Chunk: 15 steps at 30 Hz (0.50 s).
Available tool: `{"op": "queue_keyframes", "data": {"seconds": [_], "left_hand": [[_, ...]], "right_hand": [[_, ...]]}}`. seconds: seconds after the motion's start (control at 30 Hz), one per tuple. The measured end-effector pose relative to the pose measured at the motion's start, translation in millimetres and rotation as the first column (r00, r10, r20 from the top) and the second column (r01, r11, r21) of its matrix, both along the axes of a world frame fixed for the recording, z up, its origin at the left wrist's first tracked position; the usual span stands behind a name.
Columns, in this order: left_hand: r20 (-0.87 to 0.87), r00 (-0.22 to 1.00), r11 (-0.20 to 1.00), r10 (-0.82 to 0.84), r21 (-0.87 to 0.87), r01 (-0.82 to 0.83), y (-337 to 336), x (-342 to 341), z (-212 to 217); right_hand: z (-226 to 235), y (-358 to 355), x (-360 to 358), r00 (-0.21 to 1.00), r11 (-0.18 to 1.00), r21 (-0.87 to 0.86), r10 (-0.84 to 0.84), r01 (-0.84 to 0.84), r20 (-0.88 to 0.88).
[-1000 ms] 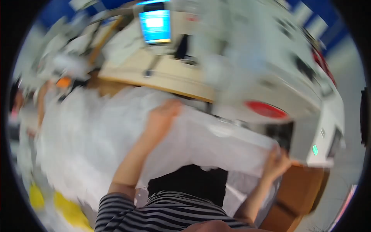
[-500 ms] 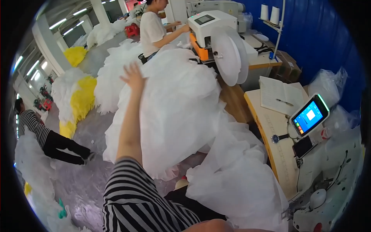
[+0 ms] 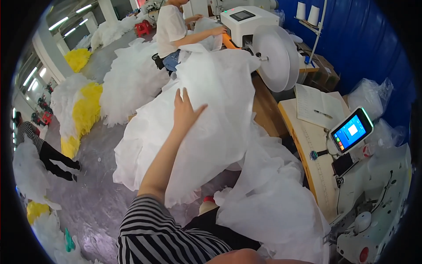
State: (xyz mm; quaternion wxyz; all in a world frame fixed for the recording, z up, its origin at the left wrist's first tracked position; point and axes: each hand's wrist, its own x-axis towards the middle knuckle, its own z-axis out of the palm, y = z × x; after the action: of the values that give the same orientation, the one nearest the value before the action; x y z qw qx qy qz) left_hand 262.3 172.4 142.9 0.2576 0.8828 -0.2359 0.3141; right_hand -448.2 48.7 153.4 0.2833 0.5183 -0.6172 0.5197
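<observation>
My left hand (image 3: pixel 186 113) lies palm down against a big heap of sheer white fabric (image 3: pixel 211 145), its fingers stretched out and the thumb spread to the right. Nothing is gripped in it. The striped sleeve of that arm rises from the lower edge. Over my lap, on the right, spills a second bunch of the white fabric (image 3: pixel 272 207). My right hand does not show.
A co-worker (image 3: pixel 172 28) handles fabric at a white machine (image 3: pixel 250 20) with round discs (image 3: pixel 274 57). On the right, a table (image 3: pixel 314 169) bears a notebook (image 3: pixel 317 103), a lit control screen (image 3: pixel 351 130) and a watch (image 3: pixel 317 155). White and yellow fabric piles (image 3: pixel 86 110) lie on the floor, left.
My left hand has moved right and down over the fabric heap. The heap's upper part has shifted and flattened. At far left, the striped-top person is farther left.
</observation>
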Motion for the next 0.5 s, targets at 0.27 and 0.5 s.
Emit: {"op": "queue_keyframes", "data": {"seconds": [0.27, 0.5], "left_hand": [[-0.197, 0.977, 0.9, 0.08, 0.435, 0.014, -31, -50, 18], [-0.108, 0.649, 0.527, -0.753, 0.491, 0.694, -77, -234, 23]], "right_hand": [[-15, 17, -16, 0.989, 0.985, -0.162, -0.035, 0.059, 0.146], [-206, 82, 9, 0.371, 0.639, 0.294, 0.015, 0.711, -0.929]]}}
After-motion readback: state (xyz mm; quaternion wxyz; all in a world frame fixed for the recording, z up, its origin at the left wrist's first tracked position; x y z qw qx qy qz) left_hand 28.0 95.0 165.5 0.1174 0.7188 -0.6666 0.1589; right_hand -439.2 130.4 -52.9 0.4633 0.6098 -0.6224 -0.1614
